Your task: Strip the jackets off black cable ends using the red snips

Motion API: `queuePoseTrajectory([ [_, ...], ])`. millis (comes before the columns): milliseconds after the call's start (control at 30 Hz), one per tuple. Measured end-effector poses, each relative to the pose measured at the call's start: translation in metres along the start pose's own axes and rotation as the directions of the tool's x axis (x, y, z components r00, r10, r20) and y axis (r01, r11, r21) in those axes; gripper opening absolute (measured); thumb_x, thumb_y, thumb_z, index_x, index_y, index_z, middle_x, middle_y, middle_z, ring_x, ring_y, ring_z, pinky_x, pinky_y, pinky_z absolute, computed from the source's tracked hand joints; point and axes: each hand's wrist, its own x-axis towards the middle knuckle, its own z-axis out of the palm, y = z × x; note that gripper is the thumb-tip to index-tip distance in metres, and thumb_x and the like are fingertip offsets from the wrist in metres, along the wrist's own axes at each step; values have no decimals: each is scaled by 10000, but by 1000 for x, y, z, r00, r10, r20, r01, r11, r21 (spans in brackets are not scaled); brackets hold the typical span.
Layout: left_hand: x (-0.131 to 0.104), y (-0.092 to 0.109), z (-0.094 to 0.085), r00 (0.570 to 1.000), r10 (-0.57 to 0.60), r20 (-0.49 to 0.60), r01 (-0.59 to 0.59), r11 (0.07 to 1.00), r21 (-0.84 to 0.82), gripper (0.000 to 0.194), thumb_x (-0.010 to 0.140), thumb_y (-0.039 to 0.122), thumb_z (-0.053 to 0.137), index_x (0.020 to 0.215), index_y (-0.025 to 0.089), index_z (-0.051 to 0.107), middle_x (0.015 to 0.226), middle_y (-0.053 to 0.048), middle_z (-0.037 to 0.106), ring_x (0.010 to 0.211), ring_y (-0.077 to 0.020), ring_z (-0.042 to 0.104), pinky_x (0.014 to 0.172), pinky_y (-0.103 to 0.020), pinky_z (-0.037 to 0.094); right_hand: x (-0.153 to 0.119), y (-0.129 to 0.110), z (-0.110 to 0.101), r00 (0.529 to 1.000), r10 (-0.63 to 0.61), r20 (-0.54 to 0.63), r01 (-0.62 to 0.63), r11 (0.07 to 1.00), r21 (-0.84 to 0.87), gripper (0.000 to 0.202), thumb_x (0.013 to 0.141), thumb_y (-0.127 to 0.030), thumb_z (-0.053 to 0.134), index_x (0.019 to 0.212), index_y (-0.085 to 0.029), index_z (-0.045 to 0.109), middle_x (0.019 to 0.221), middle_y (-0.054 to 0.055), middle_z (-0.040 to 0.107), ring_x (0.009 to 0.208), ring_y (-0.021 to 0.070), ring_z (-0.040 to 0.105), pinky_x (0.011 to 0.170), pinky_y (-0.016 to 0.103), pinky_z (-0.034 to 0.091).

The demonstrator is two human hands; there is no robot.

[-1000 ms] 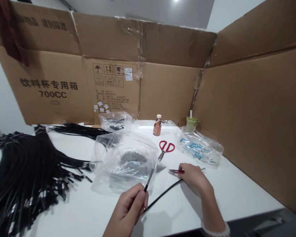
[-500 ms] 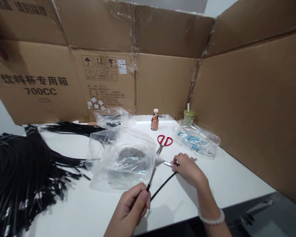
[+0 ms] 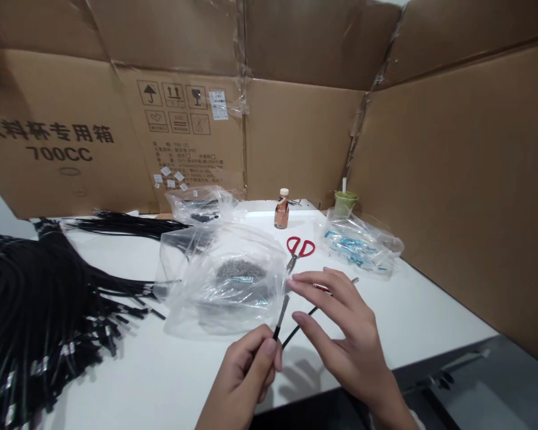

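My left hand (image 3: 253, 367) pinches a black cable between thumb and fingers. The cable's grey, bare-looking end (image 3: 284, 309) points up and away from the fist. More of the black cable (image 3: 299, 328) runs out to the right behind the fingers and passes under my right hand. Fingers spread, my right hand (image 3: 341, 325) hovers just right of the grey end and holds nothing. Behind it, a red-handled tool (image 3: 321, 288) lies on the table, mostly hidden. Red-handled scissors (image 3: 299, 248) lie farther back.
A clear plastic bag (image 3: 233, 298) with small grey pieces lies left of centre. Many black cables (image 3: 40, 310) are heaped at the left. Behind stand a small bottle (image 3: 281, 210) and a green cup (image 3: 345, 204), near a bag of blue pieces (image 3: 354, 248). Cardboard walls (image 3: 300, 137) enclose the white table (image 3: 138, 364).
My right hand has let go of the red-handled tool, opened, and come nearer to my left hand. The left still holds the cable. The view has tilted slightly downward.
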Motion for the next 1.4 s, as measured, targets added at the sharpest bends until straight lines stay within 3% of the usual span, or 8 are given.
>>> queuePoseTrajectory([
  [267, -1, -2, 0, 1000, 21, 7, -21, 999, -34, 429, 891, 574, 529, 695, 197, 467, 551, 87, 255, 491, -77, 175, 454, -216, 154, -1, -6, 5, 991, -43, -124, 45, 999, 17, 239, 869, -37, 574, 1041, -171, 672, 963, 64, 674, 905, 198, 589, 821, 362, 440],
  [433, -2, -3, -1, 1000, 26, 7, -26, 998, -50, 417, 905, 554, 522, 700, 195, 468, 559, 86, 258, 498, -78, 181, 456, -217, 155, -1, -6, 6, 985, -45, -168, 59, 995, 77, 162, 844, -23, 575, 888, -142, 676, 890, 58, 671, 857, 170, 595, 831, 339, 452],
  [633, -1, -5, -2, 999, 26, 27, -24, 997, -70, 413, 898, 560, 532, 712, 197, 466, 570, 86, 260, 500, -78, 176, 449, -225, 136, 5, -9, 6, 973, -135, -186, 151, 986, 75, 162, 842, -29, 542, 847, -131, 667, 806, 57, 696, 771, 167, 617, 803, 352, 487],
  [867, -1, -3, 1, 999, 28, 31, -26, 998, -58, 416, 907, 551, 524, 702, 195, 460, 562, 90, 253, 497, -75, 175, 448, -222, 143, 3, -10, 5, 965, -190, -180, 185, 982, -46, 182, 853, -41, 514, 834, -159, 652, 865, 68, 703, 814, 188, 627, 815, 371, 487],
  [1400, -4, -1, 4, 999, 34, 23, -31, 994, -101, 411, 905, 545, 535, 708, 189, 480, 535, 98, 257, 471, -63, 167, 443, -222, 136, -1, -6, 6, 964, -211, -160, 214, 977, -2, 177, 801, 2, 534, 872, -129, 629, 948, 115, 708, 938, 212, 625, 822, 367, 510],
])
